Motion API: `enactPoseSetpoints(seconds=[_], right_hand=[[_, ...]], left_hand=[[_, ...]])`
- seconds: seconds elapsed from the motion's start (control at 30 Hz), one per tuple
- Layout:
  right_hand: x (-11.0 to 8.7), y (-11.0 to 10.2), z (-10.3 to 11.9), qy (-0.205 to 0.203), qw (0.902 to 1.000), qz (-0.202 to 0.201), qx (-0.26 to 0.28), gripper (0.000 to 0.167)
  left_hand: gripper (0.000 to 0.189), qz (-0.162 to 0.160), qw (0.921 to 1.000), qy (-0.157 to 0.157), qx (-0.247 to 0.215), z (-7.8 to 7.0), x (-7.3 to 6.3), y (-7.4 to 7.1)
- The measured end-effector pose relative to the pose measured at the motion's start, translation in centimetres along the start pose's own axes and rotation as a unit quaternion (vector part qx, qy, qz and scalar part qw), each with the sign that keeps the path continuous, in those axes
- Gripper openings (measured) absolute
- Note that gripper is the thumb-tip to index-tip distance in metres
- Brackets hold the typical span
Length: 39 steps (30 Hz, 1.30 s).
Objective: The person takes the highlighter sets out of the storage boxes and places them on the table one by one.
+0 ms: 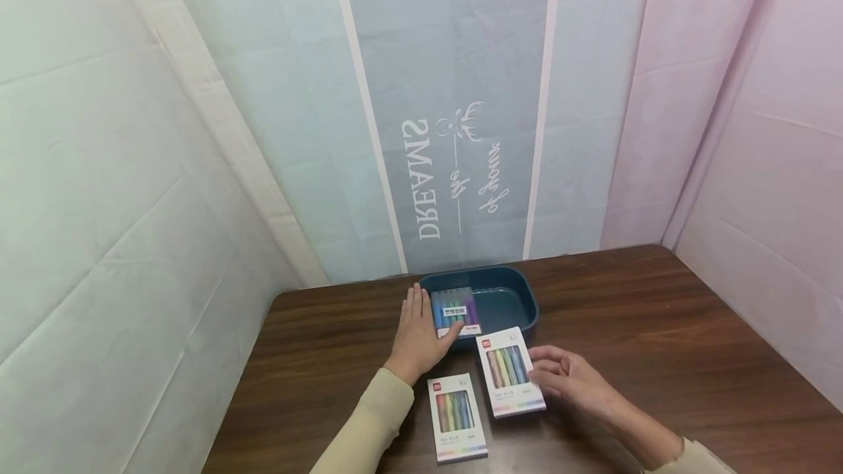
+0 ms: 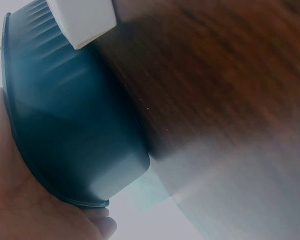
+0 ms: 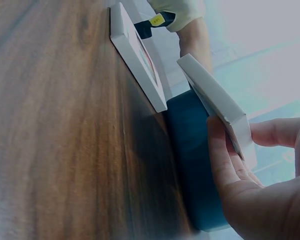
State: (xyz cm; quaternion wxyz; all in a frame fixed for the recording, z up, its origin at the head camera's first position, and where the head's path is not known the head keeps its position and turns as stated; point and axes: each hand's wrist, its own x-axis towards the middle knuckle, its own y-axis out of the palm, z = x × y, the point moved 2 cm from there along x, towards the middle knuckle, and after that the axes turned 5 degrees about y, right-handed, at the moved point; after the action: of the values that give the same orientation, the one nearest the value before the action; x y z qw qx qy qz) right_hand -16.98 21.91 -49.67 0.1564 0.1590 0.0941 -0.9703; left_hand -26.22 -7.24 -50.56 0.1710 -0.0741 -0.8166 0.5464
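A dark teal plastic bin (image 1: pixel 522 285) stands at the back of the table, holding a clear pack of coloured pens (image 1: pixel 454 300) at its left end. My left hand (image 1: pixel 418 336) rests on the bin's left rim with straight fingers, its thumb reaching over the front of the clear pack. Between thumb and fingers, my right hand (image 1: pixel 571 380) pinches the right edge of a white box of coloured pens (image 1: pixel 506 357). That box is tilted and raised off the table beside the bin's front wall (image 3: pixel 192 150). A second white box of coloured pens (image 1: pixel 456 415) lies face up nearer the front.
The brown wood-grain table (image 1: pixel 316 357) carries all of these. Cloth panels (image 1: pixel 461 35) rise behind it and on both sides, with the bin close to the back edge. A black strap with a yellow label (image 3: pixel 157 20) shows on the left sleeve.
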Motion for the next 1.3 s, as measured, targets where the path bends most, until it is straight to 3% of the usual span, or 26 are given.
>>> enactPoseSetpoints(seconds=[0.3, 0.73, 1.3], right_hand=[[-0.7, 0.5, -0.2, -0.019, 0.9991, 0.033, 0.020, 0.053], [-0.9, 0.5, -1.4, 0.007, 0.9983, 0.056, 0.011, 0.051], [-0.9, 1.6, -2.9, -0.029, 0.9939, 0.084, 0.065, 0.048]], left_hand=[[0.107, 0.004, 1.0000, -0.002, -0.001, 0.0, 0.0, -0.1], [0.106, -0.005, 1.0000, 0.000, -0.008, 0.0, -0.2, 0.1], [0.106, -0.008, 1.0000, 0.000, -0.004, -0.3, -0.4, 0.1]])
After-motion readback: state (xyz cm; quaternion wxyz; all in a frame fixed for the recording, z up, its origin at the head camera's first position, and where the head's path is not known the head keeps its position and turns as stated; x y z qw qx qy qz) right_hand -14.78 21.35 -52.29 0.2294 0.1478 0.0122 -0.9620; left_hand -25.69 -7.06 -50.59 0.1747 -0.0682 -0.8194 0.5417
